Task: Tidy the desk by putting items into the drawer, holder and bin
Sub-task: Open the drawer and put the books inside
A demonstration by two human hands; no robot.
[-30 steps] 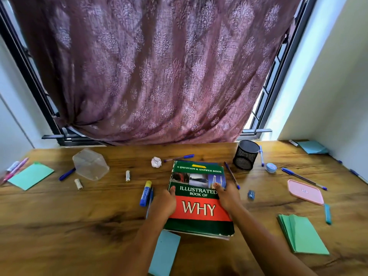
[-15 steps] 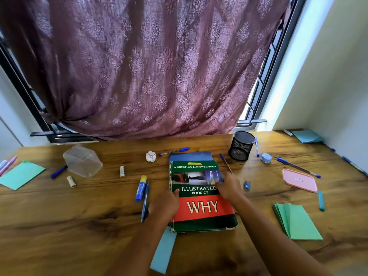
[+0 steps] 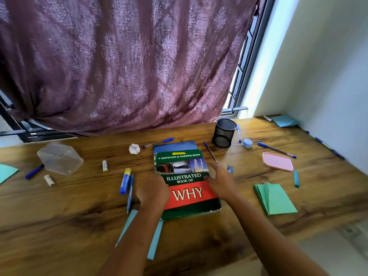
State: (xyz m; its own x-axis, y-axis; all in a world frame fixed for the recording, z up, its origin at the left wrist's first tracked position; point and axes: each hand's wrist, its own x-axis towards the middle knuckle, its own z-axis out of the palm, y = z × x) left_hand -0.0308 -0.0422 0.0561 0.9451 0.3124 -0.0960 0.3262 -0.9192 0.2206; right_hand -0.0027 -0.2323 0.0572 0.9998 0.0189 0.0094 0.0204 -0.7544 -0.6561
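A black mesh holder stands upright at the desk's far edge, at about one o'clock from the book; its inside is dark and whatever it may contain cannot be made out. At ten o'clock a clear plastic tub lies tipped over with nothing visible in it, while its pink lid rests flat well apart at three o'clock. A small blue-capped jar sits just right of the holder.

The book — green cover, red band, "ILLUSTRATED BOOK OF WHY" in white — lies flat at the centre of the desk, stacked on a blue book whose far edge shows beyond it at twelve o'clock. The left hand rests on the book's left edge, fingers curled over it; the right hand lies spread and flat on the right edge. Neither hand has lifted anything.

Loose items ring the book: a crumpled paper ball and a blue pen at eleven o'clock, a glue stick and a pen side by side at nine o'clock, a pen at one o'clock, folded green paper at four o'clock and a blue sheet at seven o'clock, partly under the left forearm.
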